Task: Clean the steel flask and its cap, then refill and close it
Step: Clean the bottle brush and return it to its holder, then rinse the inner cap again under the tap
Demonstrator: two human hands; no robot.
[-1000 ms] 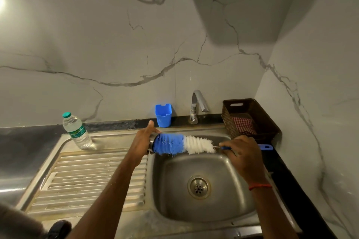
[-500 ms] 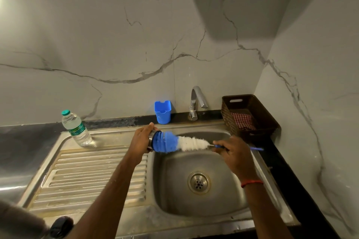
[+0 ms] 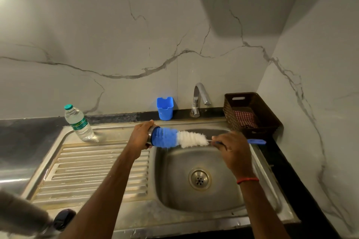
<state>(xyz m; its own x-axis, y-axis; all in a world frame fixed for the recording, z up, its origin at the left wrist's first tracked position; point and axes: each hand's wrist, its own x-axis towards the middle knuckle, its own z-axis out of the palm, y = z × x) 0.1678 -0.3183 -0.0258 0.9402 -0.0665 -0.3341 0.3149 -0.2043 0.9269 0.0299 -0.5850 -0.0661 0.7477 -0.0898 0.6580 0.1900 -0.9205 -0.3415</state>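
One view, head camera. Left hand (image 3: 141, 136) grips the steel flask (image 3: 150, 135), mostly hidden, mouth facing right, above the sink's (image 3: 174, 219) far-left basin edge. The bottle brush (image 3: 178, 138) lies level along the same left-right axis, bristle tip at the mouth. Right hand (image 3: 231, 148) grips its handle.

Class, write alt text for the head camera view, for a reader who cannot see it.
A person's left hand grips a small steel container over a sink while the right hand holds a blue-and-white brush, its blue end at the container's mouth. A water bottle stands on the drainboard; a blue cup, tap and brown basket sit at the back.
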